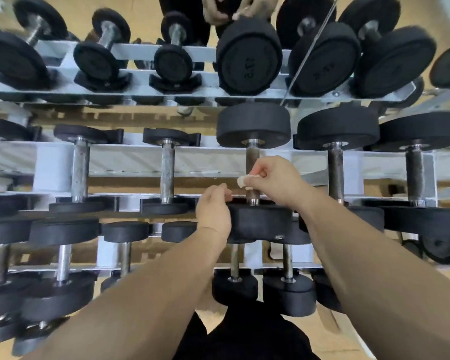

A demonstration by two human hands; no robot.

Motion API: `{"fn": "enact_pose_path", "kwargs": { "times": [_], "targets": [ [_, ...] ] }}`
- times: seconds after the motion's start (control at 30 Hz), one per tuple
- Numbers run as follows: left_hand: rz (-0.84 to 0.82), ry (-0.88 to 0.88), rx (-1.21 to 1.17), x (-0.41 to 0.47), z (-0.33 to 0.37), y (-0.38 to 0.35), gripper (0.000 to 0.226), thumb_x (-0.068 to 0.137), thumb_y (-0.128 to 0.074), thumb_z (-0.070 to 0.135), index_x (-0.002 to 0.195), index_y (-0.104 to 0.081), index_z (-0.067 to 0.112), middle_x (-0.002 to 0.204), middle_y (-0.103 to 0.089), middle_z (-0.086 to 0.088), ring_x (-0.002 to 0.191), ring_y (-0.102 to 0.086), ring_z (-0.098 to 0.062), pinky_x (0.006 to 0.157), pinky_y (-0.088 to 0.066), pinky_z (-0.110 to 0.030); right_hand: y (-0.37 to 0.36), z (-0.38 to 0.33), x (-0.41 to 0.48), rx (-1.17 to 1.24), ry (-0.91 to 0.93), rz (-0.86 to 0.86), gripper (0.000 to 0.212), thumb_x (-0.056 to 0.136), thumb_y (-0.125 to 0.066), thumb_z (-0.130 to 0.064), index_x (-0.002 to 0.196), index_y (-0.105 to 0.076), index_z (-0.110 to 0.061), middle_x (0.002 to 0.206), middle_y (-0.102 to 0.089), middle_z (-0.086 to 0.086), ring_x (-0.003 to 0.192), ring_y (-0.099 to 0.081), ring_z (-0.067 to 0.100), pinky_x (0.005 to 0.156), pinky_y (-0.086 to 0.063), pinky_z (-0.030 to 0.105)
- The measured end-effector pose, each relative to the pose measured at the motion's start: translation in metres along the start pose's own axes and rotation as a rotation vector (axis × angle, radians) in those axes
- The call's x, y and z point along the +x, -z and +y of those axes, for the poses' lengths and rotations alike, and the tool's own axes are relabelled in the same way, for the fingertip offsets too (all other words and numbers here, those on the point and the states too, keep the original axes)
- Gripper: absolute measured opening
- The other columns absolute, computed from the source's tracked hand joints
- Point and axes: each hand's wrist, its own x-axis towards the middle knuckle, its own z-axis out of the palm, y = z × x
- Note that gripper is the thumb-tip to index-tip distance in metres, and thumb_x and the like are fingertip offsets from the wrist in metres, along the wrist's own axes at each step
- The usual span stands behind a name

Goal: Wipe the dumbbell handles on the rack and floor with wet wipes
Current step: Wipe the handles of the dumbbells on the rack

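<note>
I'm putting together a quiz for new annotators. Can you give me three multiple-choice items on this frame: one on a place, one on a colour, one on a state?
1. Where is the wet wipe?
A. Lying on the floor
B. Against a dumbbell's handle, in the right hand
C. Draped over a head at the rack's far left

2. What colour are the dumbbell heads?
A. Black
B. Red
C. Yellow

3. How does the right hand have the wipe?
A. Pressed under a flat, open palm
B. Pinched in curled fingers
C. Not touching it at all

Answers:
1 B: the white wipe sits at the handle, between the right hand's fingers.
2 A: every head in view is black.
3 B: the fingers curl round the wipe.
</note>
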Motion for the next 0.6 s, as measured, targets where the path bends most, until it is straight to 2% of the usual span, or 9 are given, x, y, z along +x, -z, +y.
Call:
{"fn": "enact_pose_path", "kwargs": {
  "times": [0.03,0.07,0.17,0.27,0.37,0.4,0.47,0.53,0.6],
  "targets": [
    [-0.048,0.0,-0.01,0.005,0.0,0.017,0.031,0.093,-0.05,0.036,0.087,-0.068,0.012,0.089,-0.069,-0.004,0.092,-0.06,-0.026,0.089,-0.045,-0.037,-0.005,-0.011,-0.004,0.021,-0.007,0.023,0.019,0.081,-0.08,-0.032,0.075,-0.065,-0.023,0.067,-0.055,-0.01,0.06,-0.049,0.005,0.051,-0.033,0.011],
    [-0.086,-0.058,0.08,0.009,0.0,0.034,0.026,0.093,-0.053,0.033,0.087,-0.066,0.011,0.091,-0.069,-0.006,0.093,-0.061,-0.027,0.084,-0.045,-0.034,-0.012,-0.022,-0.008,0.05,-0.003,0.038,0.016,0.081,-0.08,-0.031,0.077,-0.067,-0.022,0.064,-0.054,-0.011,0.057,-0.048,0.003,0.053,-0.034,0.013],
    [-0.198,-0.283,0.426,0.021,0.004,0.087,0.013,0.095,-0.058,0.03,0.086,-0.063,0.023,0.086,-0.067,0.004,0.085,-0.061,-0.017,0.074,-0.047,-0.032,-0.04,-0.055,-0.016,0.13,0.013,0.106,0.011,0.082,-0.08,-0.031,0.08,-0.073,-0.023,0.063,-0.055,-0.013,0.058,-0.049,0.002,0.06,-0.04,0.016],
    [-0.246,-0.573,0.857,0.04,0.008,0.136,0.012,0.093,-0.059,0.037,0.095,-0.063,0.026,0.093,-0.064,0.006,0.092,-0.057,-0.017,0.082,-0.05,-0.038,-0.07,-0.085,-0.016,0.097,0.018,0.138,0.016,0.086,-0.077,-0.033,0.076,-0.067,-0.027,0.08,-0.057,-0.009,0.072,-0.053,0.006,0.066,-0.041,0.021],
    [-0.201,-0.791,1.156,0.056,0.008,0.173,0.03,0.09,-0.06,0.04,0.113,-0.065,0.021,0.107,-0.061,-0.001,0.103,-0.052,-0.023,0.09,-0.048,-0.039,-0.096,-0.106,-0.01,0.034,0.035,0.11,0.016,0.09,-0.072,-0.033,0.08,-0.065,-0.024,0.093,-0.055,-0.001,0.08,-0.055,0.01,0.07,-0.042,0.02],
    [-0.183,-0.786,1.18,0.061,0.007,0.183,0.033,0.089,-0.061,0.042,0.115,-0.065,0.022,0.11,-0.06,-0.001,0.104,-0.051,-0.024,0.09,-0.047,-0.038,-0.103,-0.111,-0.008,0.042,0.024,0.099,0.015,0.092,-0.069,-0.033,0.084,-0.065,-0.022,0.095,-0.059,0.0,0.082,-0.059,0.012,0.073,-0.048,0.022],
    [-0.204,-0.661,1.137,0.068,0.001,0.197,0.039,0.086,-0.066,0.044,0.119,-0.063,0.023,0.114,-0.057,-0.001,0.108,-0.052,-0.026,0.089,-0.048,-0.037,-0.113,-0.117,-0.006,0.146,-0.034,0.072,0.012,0.095,-0.067,-0.029,0.089,-0.065,-0.019,0.092,-0.067,0.001,0.081,-0.067,0.018,0.074,-0.061,0.034],
    [-0.287,-0.519,1.022,0.072,-0.005,0.204,0.043,0.088,-0.069,0.041,0.126,-0.06,0.025,0.115,-0.052,0.003,0.105,-0.054,-0.023,0.086,-0.048,-0.033,-0.12,-0.121,-0.004,0.234,-0.104,0.05,0.008,0.093,-0.07,-0.021,0.089,-0.064,-0.018,0.085,-0.07,0.001,0.073,-0.071,0.022,0.068,-0.063,0.039],
    [-0.324,-0.487,0.935,0.073,-0.01,0.209,0.042,0.091,-0.068,0.037,0.13,-0.058,0.026,0.112,-0.046,0.007,0.094,-0.054,-0.018,0.081,-0.045,-0.028,-0.126,-0.125,0.002,0.212,-0.128,0.051,0.014,0.086,-0.076,-0.016,0.085,-0.062,-0.019,0.076,-0.065,0.001,0.059,-0.066,0.022,0.062,-0.062,0.04]
  ]
}}
